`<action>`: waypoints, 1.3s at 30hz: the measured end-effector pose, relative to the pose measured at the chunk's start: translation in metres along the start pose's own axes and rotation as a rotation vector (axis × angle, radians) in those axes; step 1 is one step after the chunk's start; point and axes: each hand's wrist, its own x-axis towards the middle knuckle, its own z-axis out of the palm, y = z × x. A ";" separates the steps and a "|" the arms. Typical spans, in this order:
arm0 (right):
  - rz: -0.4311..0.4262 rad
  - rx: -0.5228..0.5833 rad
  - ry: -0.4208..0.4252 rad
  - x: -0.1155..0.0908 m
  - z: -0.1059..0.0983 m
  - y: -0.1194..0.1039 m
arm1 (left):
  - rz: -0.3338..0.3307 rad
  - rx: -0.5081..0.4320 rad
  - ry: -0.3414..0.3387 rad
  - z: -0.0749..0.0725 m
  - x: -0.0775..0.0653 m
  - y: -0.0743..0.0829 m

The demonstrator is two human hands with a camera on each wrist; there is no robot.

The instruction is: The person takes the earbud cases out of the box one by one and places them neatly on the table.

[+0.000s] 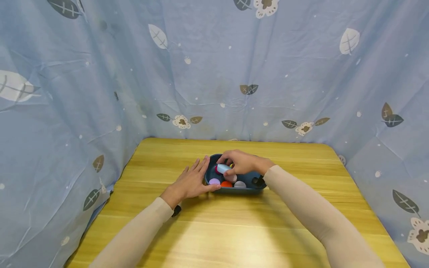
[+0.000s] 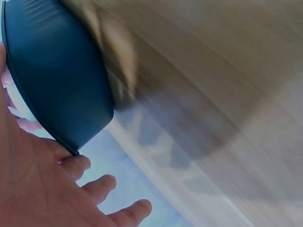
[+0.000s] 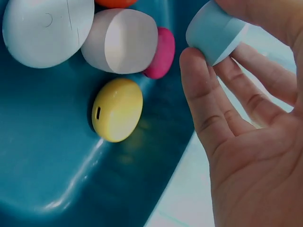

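My right hand (image 1: 244,162) reaches over a dark blue basin (image 1: 246,191) and pinches a light blue, cup-like plastic piece (image 3: 210,35) between thumb and fingers. In the right wrist view the piece is held above the basin's edge. My left hand (image 1: 190,183) lies against the basin's left end with its fingers fairly straight, the thumb along the front rim. Inside are a yellow egg-shaped piece (image 3: 118,111) with a small slot, a pale pinkish piece (image 3: 125,42), a magenta one (image 3: 164,52) and a large whitish one (image 3: 47,30).
Along the basin's front wall sit a lavender piece (image 1: 214,181), an orange piece (image 1: 226,184) and a grey one (image 1: 240,184). The basin stands on a yellow wood-grain table (image 1: 214,230). A blue patterned curtain (image 1: 214,67) hangs behind and at both sides.
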 end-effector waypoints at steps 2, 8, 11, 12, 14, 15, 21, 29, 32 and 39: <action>-0.002 0.027 0.016 -0.005 -0.003 0.001 | -0.003 -0.001 -0.005 0.000 0.001 0.000; -0.014 0.097 0.057 -0.022 -0.010 0.009 | -0.003 0.013 -0.013 0.005 0.005 0.001; -0.012 0.110 0.075 -0.033 -0.014 0.014 | -0.003 0.021 -0.006 0.007 0.005 0.002; -0.007 0.105 0.084 -0.037 -0.015 0.016 | -0.003 0.022 -0.005 0.007 0.005 0.003; 0.006 0.102 0.099 -0.046 -0.018 0.019 | -0.005 0.019 -0.007 0.007 0.005 0.003; 0.013 0.100 0.107 -0.050 -0.019 0.022 | -0.007 0.017 -0.011 0.007 0.005 0.004; 0.091 0.091 0.159 -0.072 -0.026 0.037 | -0.022 0.022 -0.021 0.006 0.004 0.001; 0.149 0.046 0.268 -0.102 -0.031 0.062 | -0.019 0.007 -0.019 0.000 0.000 0.000; 0.157 0.031 0.308 -0.113 -0.033 0.072 | -0.023 0.008 -0.018 -0.001 0.001 0.001; 0.145 0.002 0.349 -0.132 -0.034 0.091 | -0.029 0.019 -0.017 -0.003 0.001 0.001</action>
